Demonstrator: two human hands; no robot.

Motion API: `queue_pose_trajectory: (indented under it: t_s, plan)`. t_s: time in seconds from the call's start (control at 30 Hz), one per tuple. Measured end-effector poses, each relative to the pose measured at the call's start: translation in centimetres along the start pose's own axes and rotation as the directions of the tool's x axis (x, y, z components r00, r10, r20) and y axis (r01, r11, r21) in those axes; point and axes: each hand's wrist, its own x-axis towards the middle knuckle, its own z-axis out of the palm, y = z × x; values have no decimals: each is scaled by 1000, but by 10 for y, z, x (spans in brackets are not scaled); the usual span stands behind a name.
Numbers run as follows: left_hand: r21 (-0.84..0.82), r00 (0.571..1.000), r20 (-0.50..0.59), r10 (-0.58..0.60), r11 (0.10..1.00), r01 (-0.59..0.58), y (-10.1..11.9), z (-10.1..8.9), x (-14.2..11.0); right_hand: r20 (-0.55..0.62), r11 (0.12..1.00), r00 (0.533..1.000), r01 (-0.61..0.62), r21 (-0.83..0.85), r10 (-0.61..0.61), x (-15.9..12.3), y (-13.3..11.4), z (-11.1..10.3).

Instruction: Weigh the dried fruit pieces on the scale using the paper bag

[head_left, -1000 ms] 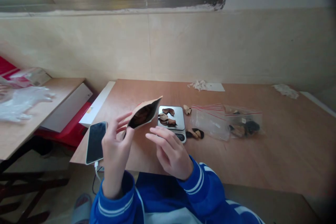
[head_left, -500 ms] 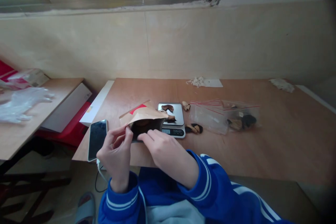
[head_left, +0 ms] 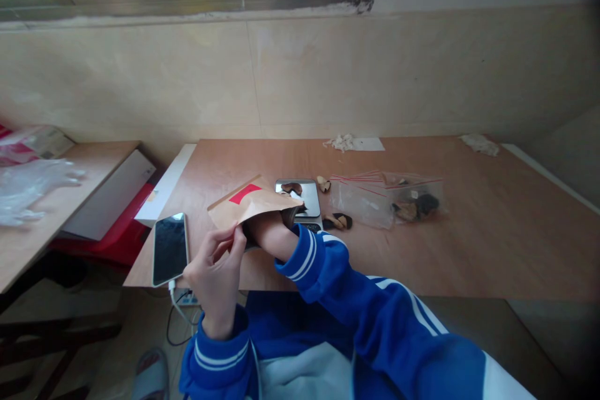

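Observation:
My left hand [head_left: 218,265] pinches the near edge of a brown paper bag [head_left: 253,203] with a red patch, holding its mouth apart. Inside that bag is my right hand [head_left: 268,231]; its fingers are hidden, and only the back of the hand and the wrist show. Just behind the bag stands a small digital kitchen scale [head_left: 310,197], partly covered by it. On its plate lies a brown, dried-looking curved piece [head_left: 291,189], with others partly hidden. A pale piece [head_left: 323,184] and a dark and tan piece [head_left: 338,221] lie beside the scale.
Clear zip bags [head_left: 363,200] lie right of the scale, one [head_left: 417,203] with dark and tan pieces inside. A phone [head_left: 170,249] on a white cable rests at the table's left edge. White scraps [head_left: 342,142] lie near the wall. A second table [head_left: 105,159] holds plastic gloves [head_left: 40,187].
My right hand has gone from the bag's rim down into the bag, up to about the wrist. My left hand keeps its pinch on the edge. The view has shifted slightly.

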Motion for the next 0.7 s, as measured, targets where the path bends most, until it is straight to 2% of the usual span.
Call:
queue_pose_trajectory:
  t_s: [0.1, 0.23, 0.4, 0.57, 0.7]
  plan:
    - [-26, 1000, 10, -20, 999, 21, 2, 1, -1, -10, 1000, 1000, 16, -17, -16, -7, 3, 3]
    - [-59, 998, 25, -50, 997, 51, 2, 1, -2, -4, 997, 999, 46, -69, -46, -11, 1, -7]
    - [-53, 996, 8, -87, 995, 87, 2, -1, 1, 22, 990, 994, 109, -85, -107, -19, -3, -31]
    - [-85, 993, 15, -117, 989, 118, 2, -1, 3, 30, 965, 965, 262, 18, -262, -51, 0, -61]
    - [-82, 993, 7, -116, 990, 116, 1, 0, 5, 40, 964, 969, 236, 122, -242, -73, 5, -81]
